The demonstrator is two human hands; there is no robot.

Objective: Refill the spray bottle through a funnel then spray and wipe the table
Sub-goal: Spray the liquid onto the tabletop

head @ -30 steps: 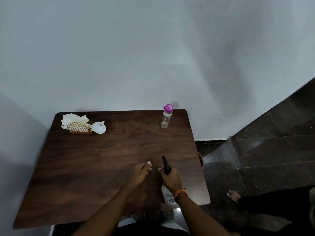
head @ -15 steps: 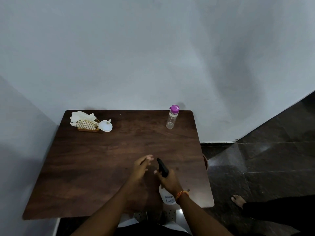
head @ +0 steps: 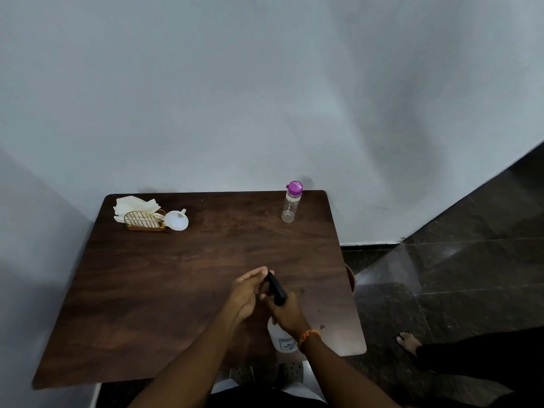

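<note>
A white spray bottle [head: 282, 340] with a black spray head [head: 276, 288] is held tilted over the near part of the dark wooden table [head: 164, 290]. My right hand [head: 287, 315] grips its neck. My left hand [head: 248, 291] is beside the black head with fingers extended, its fingertips touching the nozzle end. A white funnel [head: 176, 220] lies at the far left next to a wire holder [head: 143, 220] with pale napkins [head: 134, 205]. A clear bottle with a purple cap [head: 290, 203] stands upright at the far right.
A grey wall runs behind the table and along its left side. Dark tiled floor lies to the right, where another person's bare foot [head: 407, 341] and dark clothing show. My own shoes [head: 266, 373] are visible below the table's near edge.
The left hand has come in from the table to the spray head and now touches its nozzle end. The right hand with the bottle has shifted slightly; the camera view has drifted.
</note>
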